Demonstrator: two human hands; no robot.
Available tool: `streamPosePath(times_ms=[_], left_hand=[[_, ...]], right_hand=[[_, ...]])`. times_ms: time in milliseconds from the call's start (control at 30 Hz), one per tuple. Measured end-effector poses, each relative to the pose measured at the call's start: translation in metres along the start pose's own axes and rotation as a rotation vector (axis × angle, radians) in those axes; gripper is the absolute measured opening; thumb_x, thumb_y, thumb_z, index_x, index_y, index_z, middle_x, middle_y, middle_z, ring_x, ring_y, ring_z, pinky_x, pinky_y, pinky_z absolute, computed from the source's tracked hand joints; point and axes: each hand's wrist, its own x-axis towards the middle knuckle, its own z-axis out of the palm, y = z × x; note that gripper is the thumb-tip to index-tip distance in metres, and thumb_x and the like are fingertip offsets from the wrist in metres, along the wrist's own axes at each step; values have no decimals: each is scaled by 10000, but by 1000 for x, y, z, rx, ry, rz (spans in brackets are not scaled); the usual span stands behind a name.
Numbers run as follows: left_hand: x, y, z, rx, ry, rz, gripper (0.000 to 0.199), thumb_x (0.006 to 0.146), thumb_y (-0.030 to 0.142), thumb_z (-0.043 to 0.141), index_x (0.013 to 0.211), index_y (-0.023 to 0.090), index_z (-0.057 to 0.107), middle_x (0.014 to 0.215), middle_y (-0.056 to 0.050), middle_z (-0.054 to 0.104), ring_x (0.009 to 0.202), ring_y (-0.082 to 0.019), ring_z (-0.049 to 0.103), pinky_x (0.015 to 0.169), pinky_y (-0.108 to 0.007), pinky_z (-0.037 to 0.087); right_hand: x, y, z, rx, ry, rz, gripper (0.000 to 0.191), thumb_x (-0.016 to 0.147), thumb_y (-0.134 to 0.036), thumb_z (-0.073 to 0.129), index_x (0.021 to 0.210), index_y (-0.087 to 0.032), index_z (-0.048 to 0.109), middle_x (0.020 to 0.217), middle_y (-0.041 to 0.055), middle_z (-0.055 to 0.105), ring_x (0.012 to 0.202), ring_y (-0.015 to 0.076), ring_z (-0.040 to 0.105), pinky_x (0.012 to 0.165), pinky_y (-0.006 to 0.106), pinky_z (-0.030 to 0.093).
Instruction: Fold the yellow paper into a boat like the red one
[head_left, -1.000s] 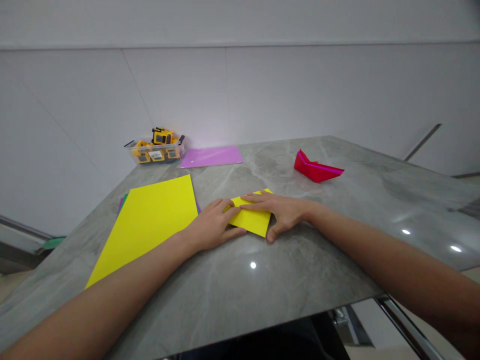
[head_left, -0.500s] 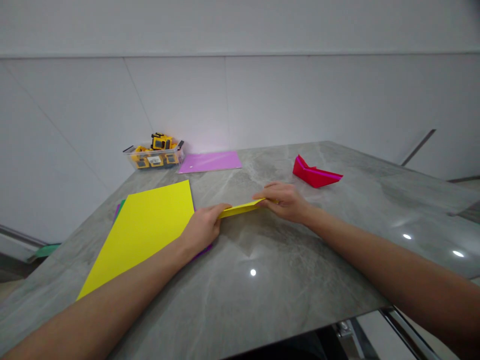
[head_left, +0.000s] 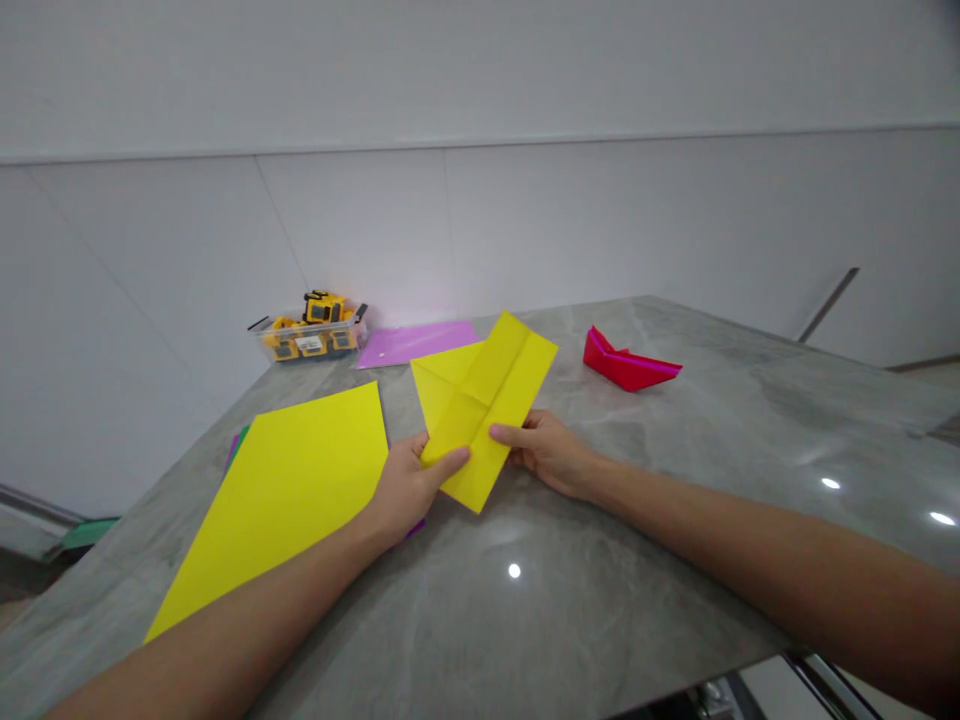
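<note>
A yellow folded paper (head_left: 491, 385), marked with crease lines, is held tilted above the table between my hands. It has a long rectangular strip in front and a triangular flap behind on the left. My left hand (head_left: 412, 480) pinches its lower left part, thumb on the front face. On the right edge, my right hand (head_left: 547, 450) grips it with the thumb on top and the other fingers behind, partly hidden. Beyond my right hand lies a red folded paper boat (head_left: 630, 368). Beneath and beside my left forearm is a stack of coloured sheets with a yellow sheet (head_left: 300, 490) on top.
A clear plastic bin (head_left: 311, 345) of yellow toy vehicles stands at the back left against the wall. Beside it lies a flat purple packet (head_left: 412, 342). The grey marble-patterned table (head_left: 637, 590) ends at a front edge near metal fittings at the lower right.
The folded paper, earlier seen nearly edge-on, is now turned so its broad creased face shows. Both thumbs now rest on its front. The view has tipped up slightly.
</note>
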Motion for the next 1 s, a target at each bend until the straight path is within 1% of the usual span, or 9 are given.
streamPosePath(times_ms=[33,100,200,333,500,667,800,1000], left_hand=[[0,0,0,5,-32,-9,390,732,392,704,990,108,636,971,-107,713,823,-236,672,726,-317,534],[0,2,-1,34,-88,-29,364,744,390,693,982,119,648,970,-96,714,820,-224,672,728,-306,528],[0,3,-1,78,-135,-65,325,746,393,689,935,129,662,913,-81,721,764,-210,673,682,-291,522],[3,3,-2,31,-161,-112,317,727,380,705,922,135,663,894,-78,721,743,-209,674,651,-287,520],[6,4,-2,7,-165,-150,303,713,364,714,898,130,666,881,-80,718,707,-193,666,606,-270,520],[6,4,-3,23,-188,-135,304,725,363,703,907,123,662,867,-82,716,689,-186,662,593,-265,519],[4,2,-3,55,-202,-93,296,738,371,690,915,135,662,882,-76,720,706,-189,665,608,-266,514],[5,3,0,73,-206,-108,308,731,368,687,931,136,657,896,-78,719,763,-215,670,643,-290,522]], right_hand=[[-1,2,4,26,-8,-29,418,663,-289,754,1047,-185,626,1056,81,678,937,236,649,854,407,512],[-4,2,10,52,19,-90,489,638,-222,765,1097,-212,600,1122,69,659,1007,247,629,920,430,488],[-5,-1,13,55,78,-125,530,624,-175,763,1120,-223,582,1162,69,642,1044,260,615,947,442,479],[-1,-2,8,64,149,-122,527,633,-178,754,1130,-212,583,1148,78,651,1040,273,618,958,457,472],[3,-4,2,70,213,-62,505,626,-212,760,1107,-188,608,1135,99,660,992,286,635,943,472,476],[3,-3,1,104,213,-67,516,619,-178,749,1115,-199,607,1145,87,657,984,272,639,940,451,480],[1,-4,1,86,221,-44,521,610,-166,739,1113,-204,605,1134,84,662,969,280,644,890,450,505],[-2,-5,1,67,190,-36,506,645,-195,718,1132,-221,584,1159,71,649,984,282,638,841,441,529]])
